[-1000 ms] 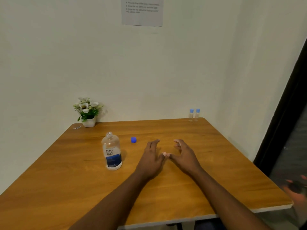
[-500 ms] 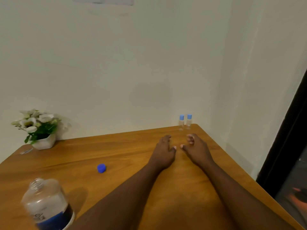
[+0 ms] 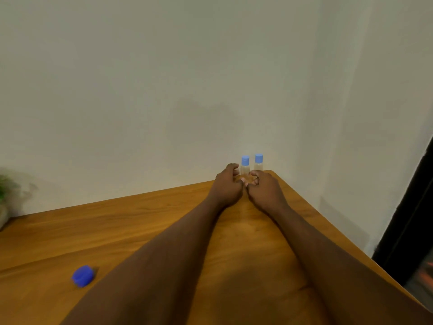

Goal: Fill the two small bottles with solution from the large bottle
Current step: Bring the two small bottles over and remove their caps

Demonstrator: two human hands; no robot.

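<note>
wooden table against a pale wall, far right corner. two small bottles with light blue caps stand upright side by side at that corner. my left hand and right hand lie close together just before them, fingers curled and parted, gripping nothing; contact with the bottles unclear. loose blue cap sits near my left forearm. plant pot at left edge.
</note>
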